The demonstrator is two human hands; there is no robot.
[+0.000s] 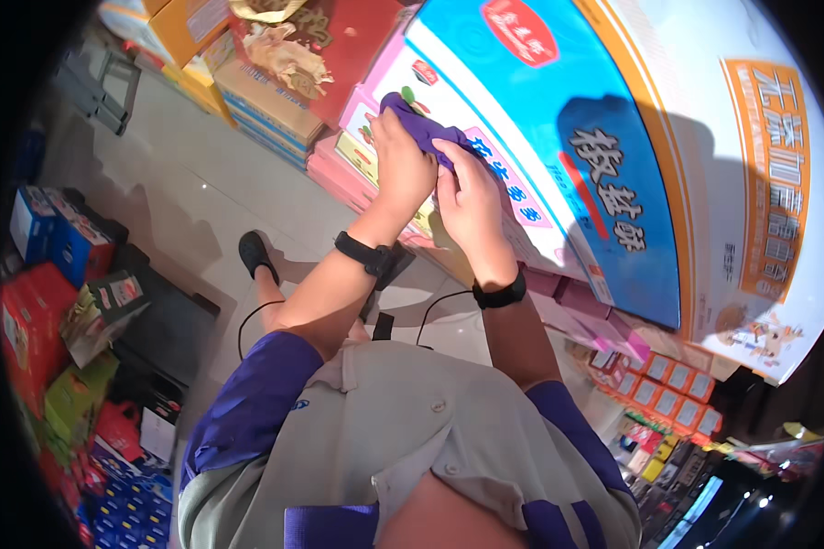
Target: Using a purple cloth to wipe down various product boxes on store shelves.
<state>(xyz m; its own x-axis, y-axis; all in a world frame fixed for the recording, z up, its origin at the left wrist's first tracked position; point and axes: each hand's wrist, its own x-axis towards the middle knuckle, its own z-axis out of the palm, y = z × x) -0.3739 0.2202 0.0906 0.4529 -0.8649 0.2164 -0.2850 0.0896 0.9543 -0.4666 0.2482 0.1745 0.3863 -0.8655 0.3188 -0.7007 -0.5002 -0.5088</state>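
A crumpled purple cloth point(423, 129) lies bunched against a white and pink printed box point(540, 235), at the top centre. My left hand point(403, 163) is closed over the cloth's left part, with its fingers together. On the right side of the cloth, my right hand point(471, 192) pinches its edge between thumb and fingers. The two hands are close together, and part of the cloth is hidden under them. Each wrist wears a black band.
A large blue printed panel point(522, 110) and a white and orange one point(705, 210) slant away to the right. Red and brown cartons point(275, 101) are stacked at the upper left. Colourful boxes and bags point(73, 293) fill the left side. Tiled floor point(188, 174) lies between.
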